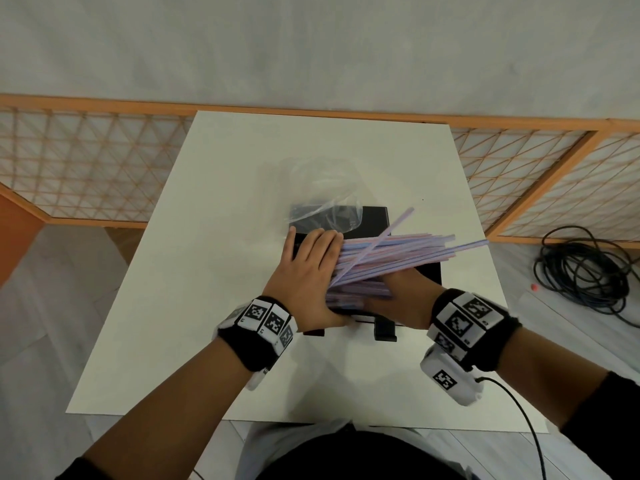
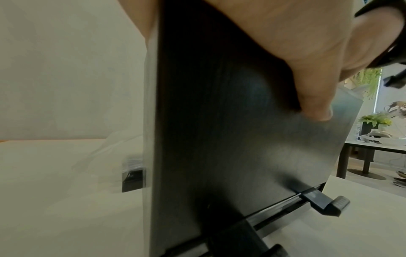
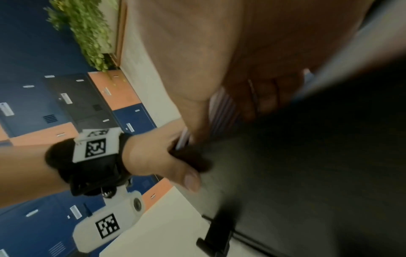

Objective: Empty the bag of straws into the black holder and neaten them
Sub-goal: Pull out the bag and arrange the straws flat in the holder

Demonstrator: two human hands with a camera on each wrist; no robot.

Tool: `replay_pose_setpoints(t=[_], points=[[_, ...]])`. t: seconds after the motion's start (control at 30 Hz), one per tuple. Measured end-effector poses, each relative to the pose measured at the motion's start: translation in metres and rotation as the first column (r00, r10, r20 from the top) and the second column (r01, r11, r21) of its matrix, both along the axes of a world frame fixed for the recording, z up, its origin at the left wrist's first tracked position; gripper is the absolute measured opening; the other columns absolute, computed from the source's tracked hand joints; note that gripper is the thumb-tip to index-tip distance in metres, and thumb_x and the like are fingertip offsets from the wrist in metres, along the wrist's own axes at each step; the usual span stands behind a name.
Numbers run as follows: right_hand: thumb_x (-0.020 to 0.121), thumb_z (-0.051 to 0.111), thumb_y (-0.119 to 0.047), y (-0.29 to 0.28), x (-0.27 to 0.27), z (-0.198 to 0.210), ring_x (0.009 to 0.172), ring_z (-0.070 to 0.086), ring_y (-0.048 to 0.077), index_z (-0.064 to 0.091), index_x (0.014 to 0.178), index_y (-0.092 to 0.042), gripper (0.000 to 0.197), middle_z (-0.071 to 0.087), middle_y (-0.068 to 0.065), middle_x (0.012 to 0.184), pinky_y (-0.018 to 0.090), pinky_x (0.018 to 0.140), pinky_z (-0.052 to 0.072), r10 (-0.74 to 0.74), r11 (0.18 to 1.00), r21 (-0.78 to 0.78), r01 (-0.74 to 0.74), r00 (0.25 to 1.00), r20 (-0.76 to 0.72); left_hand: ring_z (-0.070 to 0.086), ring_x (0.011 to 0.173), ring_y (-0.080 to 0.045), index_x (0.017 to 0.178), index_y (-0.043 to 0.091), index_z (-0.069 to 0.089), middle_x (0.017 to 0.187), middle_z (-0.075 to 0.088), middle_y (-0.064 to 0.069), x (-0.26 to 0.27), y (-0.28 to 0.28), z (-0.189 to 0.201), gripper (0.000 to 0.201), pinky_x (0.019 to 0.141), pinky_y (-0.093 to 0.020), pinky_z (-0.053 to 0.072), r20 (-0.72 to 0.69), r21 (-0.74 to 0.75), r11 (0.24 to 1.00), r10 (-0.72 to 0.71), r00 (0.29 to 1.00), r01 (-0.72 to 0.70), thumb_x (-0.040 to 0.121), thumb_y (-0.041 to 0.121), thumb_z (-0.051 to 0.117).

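Note:
The black holder [image 1: 375, 220] stands mid-table, seen close up as a dark wall [image 2: 219, 139]. A bundle of pink-and-blue striped straws [image 1: 398, 251] lies fanned across its top, tips pointing right, one straw sticking up at an angle. My left hand [image 1: 304, 271] lies flat against the straws' left ends, fingers straight, with its thumb [image 2: 316, 100] pressed on the holder's front wall. From the front, my right hand [image 1: 408, 292] reaches under the bundle. In the right wrist view its fingers [image 3: 263, 97] curl round the straws [image 3: 222, 107]. The clear bag [image 1: 322, 188] lies crumpled over the holder's far side.
The white table [image 1: 207, 306] has bare surface left, right and in front of the holder. Black feet [image 1: 384, 332] jut from the holder's front. A lattice screen [image 1: 86, 161] stands behind the table. A coiled black cable [image 1: 581, 271] and a small red object [image 1: 535, 287] lie on the floor at right.

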State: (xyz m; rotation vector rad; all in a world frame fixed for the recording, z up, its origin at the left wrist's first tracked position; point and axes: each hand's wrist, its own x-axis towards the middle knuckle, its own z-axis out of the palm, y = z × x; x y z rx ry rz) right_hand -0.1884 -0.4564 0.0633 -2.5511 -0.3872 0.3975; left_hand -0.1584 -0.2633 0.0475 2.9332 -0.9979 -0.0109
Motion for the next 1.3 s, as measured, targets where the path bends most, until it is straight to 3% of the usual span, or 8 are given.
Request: replay_pose_setpoints(t=[0.2, 0.4, 0.53, 0.63, 0.7, 0.9, 1.07, 1.3], points=[[0.088, 0.053, -0.02, -0.019, 0.002, 0.058, 0.099, 0.057, 0.023, 0.064, 0.093, -0.019, 0.013, 0.067, 0.001, 0.097, 0.025, 0.082, 0.041, 0.047, 0.947, -0.308, -0.091, 0.988, -0.146, 0.02, 0.14, -0.03, 0.147, 0.017, 0.017, 0.151, 0.027, -0.01, 0.008, -0.002, -0.006, 0.121, 0.116, -0.058, 0.003, 0.017, 0.026, 1.0, -0.003, 1.0, 0.002, 0.054, 0.089, 0.044], [0.091, 0.052, -0.022, -0.045, 0.003, 0.086, 0.091, 0.062, 0.025, 0.068, 0.096, -0.014, 0.019, 0.069, 0.006, 0.096, 0.029, 0.079, 0.043, -0.113, 0.974, -0.19, 0.124, 0.991, 0.069, 0.0, 0.145, -0.032, 0.143, 0.041, 0.023, 0.157, 0.006, -0.012, 0.016, -0.003, -0.004, 0.099, 0.114, -0.059, -0.006, -0.032, 0.099, 0.994, -0.037, 0.999, 0.04, 0.059, 0.091, 0.036], [0.081, 0.049, -0.055, -0.059, -0.003, 0.051, 0.126, 0.043, 0.03, 0.049, 0.127, -0.023, 0.055, 0.049, 0.009, 0.133, 0.047, 0.106, 0.035, -0.323, 0.927, -0.119, 0.356, 0.918, 0.233, -0.005, 0.145, -0.033, 0.141, 0.052, 0.021, 0.158, 0.0, -0.012, 0.018, -0.003, -0.005, 0.091, 0.114, -0.059, -0.008, -0.049, 0.086, 0.995, -0.055, 0.997, 0.059, 0.06, 0.093, 0.031], [0.077, 0.047, -0.065, -0.054, -0.017, 0.026, 0.147, 0.0, 0.026, 0.019, 0.146, -0.029, 0.082, 0.007, 0.007, 0.158, 0.05, 0.118, 0.002, -0.276, 0.923, -0.265, 0.279, 0.96, 0.051, 0.0, 0.146, -0.033, 0.146, 0.042, 0.01, 0.158, 0.004, -0.013, 0.018, -0.003, -0.005, 0.103, 0.115, -0.058, -0.007, -0.039, 0.077, 0.996, -0.047, 0.998, 0.05, 0.06, 0.093, 0.033], [0.078, 0.034, -0.061, -0.043, -0.023, 0.009, 0.146, -0.008, 0.027, 0.017, 0.147, -0.025, 0.08, -0.003, 0.011, 0.159, 0.052, 0.118, 0.0, -0.21, 0.935, -0.284, 0.213, 0.977, 0.042, 0.009, 0.145, -0.032, 0.148, 0.033, 0.003, 0.157, 0.014, -0.013, 0.018, -0.003, -0.003, 0.113, 0.116, -0.058, -0.003, -0.03, 0.07, 0.997, -0.032, 0.999, 0.034, 0.058, 0.093, 0.037], [0.091, 0.024, -0.032, 0.005, -0.02, -0.005, 0.145, 0.005, 0.036, 0.027, 0.143, -0.01, 0.057, 0.0, 0.024, 0.156, 0.047, 0.118, 0.003, -0.234, 0.919, -0.299, 0.257, 0.966, 0.111, 0.019, 0.142, -0.029, 0.148, 0.02, 0.006, 0.154, 0.024, -0.009, 0.016, -0.006, 0.0, 0.12, 0.116, -0.057, 0.0, -0.035, 0.045, 0.999, -0.009, 0.999, 0.01, 0.058, 0.091, 0.04], [0.082, 0.062, -0.029, -0.002, -0.01, 0.016, 0.124, 0.045, 0.029, 0.05, 0.129, -0.017, 0.05, 0.049, 0.009, 0.133, 0.041, 0.104, 0.033, -0.238, 0.947, -0.155, 0.282, 0.938, 0.252, 0.001, 0.146, -0.03, 0.148, 0.015, -0.009, 0.158, 0.004, -0.013, 0.013, -0.016, 0.007, 0.129, 0.115, -0.058, -0.004, -0.09, 0.135, 0.99, 0.061, 0.994, -0.049, 0.056, 0.087, 0.047], [0.078, 0.062, -0.041, -0.014, 0.025, 0.011, 0.132, 0.038, 0.025, 0.031, 0.14, -0.026, 0.072, 0.039, -0.001, 0.144, 0.045, 0.108, 0.033, -0.064, 0.92, -0.392, 0.002, 0.987, -0.145, -0.001, 0.146, -0.03, 0.148, 0.01, -0.004, 0.158, 0.002, -0.013, 0.006, -0.056, 0.006, 0.127, 0.116, -0.054, -0.006, -0.127, 0.095, 0.993, 0.075, 0.989, -0.064, 0.06, 0.085, 0.05]])
